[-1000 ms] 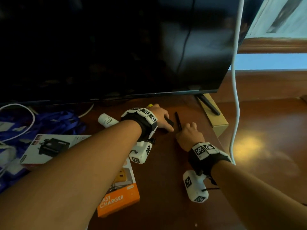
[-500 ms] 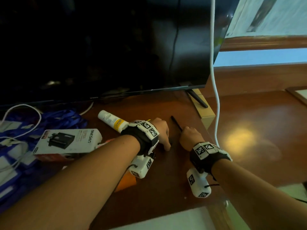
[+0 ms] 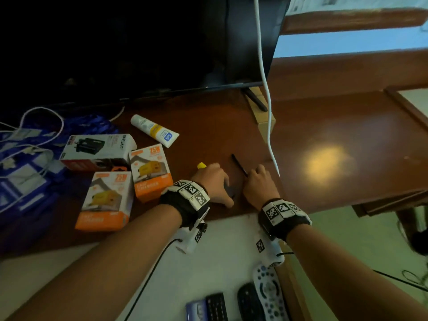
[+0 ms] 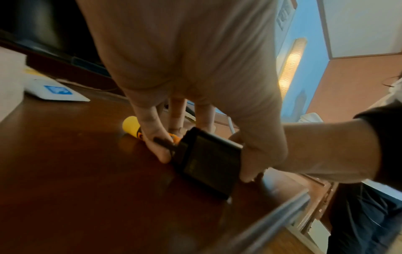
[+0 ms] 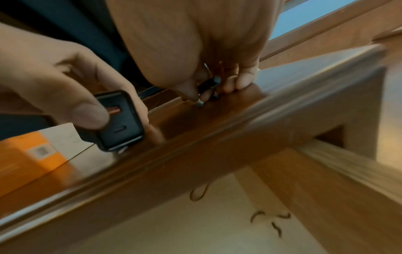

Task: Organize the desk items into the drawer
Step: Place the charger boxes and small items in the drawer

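my left hand (image 3: 214, 183) grips a black rectangular charger block (image 4: 206, 161) and a yellow marker (image 4: 131, 126) on the brown wooden bench (image 3: 208, 126); just beside the block, my right hand (image 3: 259, 184) pinches a thin black pen (image 3: 238, 163).

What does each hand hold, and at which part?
Left hand: black square charger, by its sides. Right hand: thin black pen, by its near end.

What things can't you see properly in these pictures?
- Black charger: head view, left hand covers most of it.
- Yellow marker: head view, only its tip shows past the fingers.
- Black pen: its near end hides inside the right hand.
- Remotes in the drawer: bottom edge cuts them off.
- Orange boxes: small print is blurred.
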A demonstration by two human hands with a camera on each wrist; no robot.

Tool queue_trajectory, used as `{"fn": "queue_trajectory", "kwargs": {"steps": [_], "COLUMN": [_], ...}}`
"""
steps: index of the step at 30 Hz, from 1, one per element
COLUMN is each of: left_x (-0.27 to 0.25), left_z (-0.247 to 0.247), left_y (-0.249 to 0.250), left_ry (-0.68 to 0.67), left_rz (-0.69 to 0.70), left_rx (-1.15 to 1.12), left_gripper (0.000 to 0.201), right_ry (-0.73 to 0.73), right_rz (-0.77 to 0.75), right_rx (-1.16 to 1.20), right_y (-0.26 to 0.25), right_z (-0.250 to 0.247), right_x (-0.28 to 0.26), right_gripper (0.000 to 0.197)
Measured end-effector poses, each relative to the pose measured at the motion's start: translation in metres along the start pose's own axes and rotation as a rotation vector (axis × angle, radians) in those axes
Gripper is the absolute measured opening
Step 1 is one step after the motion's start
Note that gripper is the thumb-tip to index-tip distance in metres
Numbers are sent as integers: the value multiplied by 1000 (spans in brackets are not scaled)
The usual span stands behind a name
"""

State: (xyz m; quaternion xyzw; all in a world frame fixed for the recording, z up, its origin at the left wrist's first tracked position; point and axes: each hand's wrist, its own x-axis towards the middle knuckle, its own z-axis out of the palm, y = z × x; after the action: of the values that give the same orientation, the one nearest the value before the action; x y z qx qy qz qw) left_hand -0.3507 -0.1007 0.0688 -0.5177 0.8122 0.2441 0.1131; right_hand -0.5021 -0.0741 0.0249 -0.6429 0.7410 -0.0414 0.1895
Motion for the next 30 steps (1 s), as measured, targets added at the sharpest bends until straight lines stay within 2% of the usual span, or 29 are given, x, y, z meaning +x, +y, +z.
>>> {"fn": "queue_trajectory", "kwargs": {"steps": [3, 5, 9, 12, 14, 19, 25, 30], "left_x": [-23, -38, -64, -82, -95, -107, -74, -43], "left_z": [18, 29, 49, 67, 84, 130, 158, 170], "left_y": [12, 21, 44, 59, 67, 71, 48, 29], "left_ry": [54, 72, 90, 132, 166, 160, 21, -71], "left_rz": [-43, -78, -119, -105, -55, 38, -16, 1], "left_rx": [-46, -83, -143, -240, -286, -288, -275, -174], "left_gripper": [44, 46, 43, 41, 41, 46, 53, 55], "right_ry": [-16, -46, -79, -114, -159, -221, -304, -381], "right_rz": [-33, -32, 26, 162, 241, 284, 284, 302], "right_rx": [-5, 37, 393, 675, 783, 664, 315, 146], "right_y": [15, 23, 38, 50, 56, 63, 49, 34], "right_z": [12, 14, 7, 15, 24, 44, 61, 68], "right_x": [-17, -31, -80, -120, -139, -150, -131, -107], "right_gripper": [39, 39, 25, 19, 15, 14, 22, 20]}}
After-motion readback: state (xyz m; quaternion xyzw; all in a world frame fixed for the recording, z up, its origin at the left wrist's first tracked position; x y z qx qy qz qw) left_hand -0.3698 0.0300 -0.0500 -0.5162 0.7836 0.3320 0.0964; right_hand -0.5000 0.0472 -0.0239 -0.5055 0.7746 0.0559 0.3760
